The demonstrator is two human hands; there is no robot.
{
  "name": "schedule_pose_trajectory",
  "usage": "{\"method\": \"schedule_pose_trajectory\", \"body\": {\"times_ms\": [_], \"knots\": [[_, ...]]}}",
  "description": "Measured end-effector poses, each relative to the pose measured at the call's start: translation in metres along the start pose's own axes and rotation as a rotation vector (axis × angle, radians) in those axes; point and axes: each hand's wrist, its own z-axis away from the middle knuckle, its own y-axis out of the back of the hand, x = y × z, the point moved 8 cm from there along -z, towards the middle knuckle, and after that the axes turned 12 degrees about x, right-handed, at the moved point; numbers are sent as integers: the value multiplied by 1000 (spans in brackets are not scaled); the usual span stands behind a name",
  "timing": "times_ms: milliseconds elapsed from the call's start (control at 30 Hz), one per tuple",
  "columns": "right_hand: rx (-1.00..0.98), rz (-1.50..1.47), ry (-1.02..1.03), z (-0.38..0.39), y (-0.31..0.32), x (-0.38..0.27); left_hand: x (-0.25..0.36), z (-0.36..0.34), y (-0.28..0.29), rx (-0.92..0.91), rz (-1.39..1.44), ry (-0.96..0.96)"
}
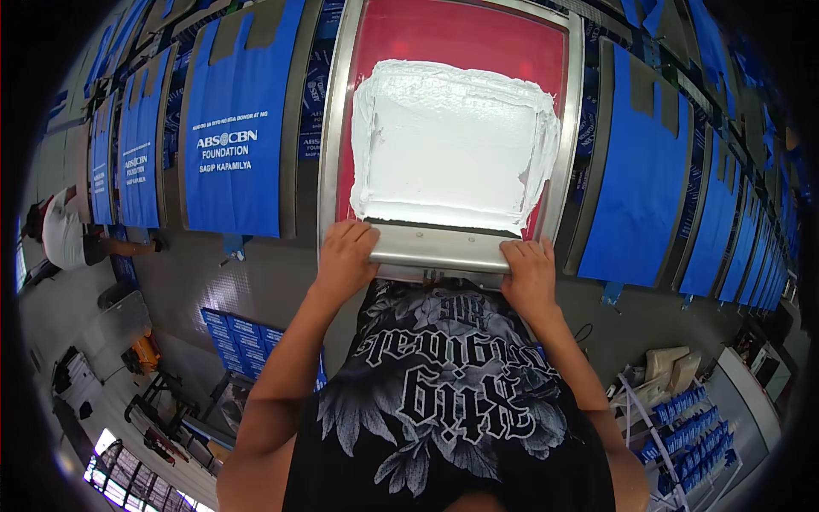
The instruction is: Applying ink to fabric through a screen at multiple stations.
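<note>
Both hands grip a wide metal squeegee (439, 247) by its two ends. My left hand (348, 256) is wrapped round its left end, and my right hand (531, 271) closes on the right end. The squeegee lies across the near part of a printing screen (461, 38) with red mesh and a silvery metal frame (334, 128). Its dark blade edge meets a thick spread of white ink (452, 145). The ink forms a rough rectangle with raised ridges along its sides. The fabric or board under the screen is hidden.
Blue printed bags lie on boards on both sides, one at left (230, 128) and a plain one at right (636, 171). Another person (64, 230) in a white shirt leans over the row at far left. A rack of blue pieces (695, 435) stands behind, lower right.
</note>
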Motion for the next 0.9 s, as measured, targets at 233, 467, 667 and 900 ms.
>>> {"method": "schedule_pose_trajectory", "body": {"times_ms": [233,467,667,900], "knots": [[204,177,42,-108,-21,55,-56,-120,-27,-44,-155,117],[116,146,98,-138,11,35,-55,-141,5,78,-130,9],[66,39,31,-13,-20,17,-27,-7,-28,124,-18,-87],[-3,262,44,-208,6,72,-61,-216,-9,92,-122,27]]}}
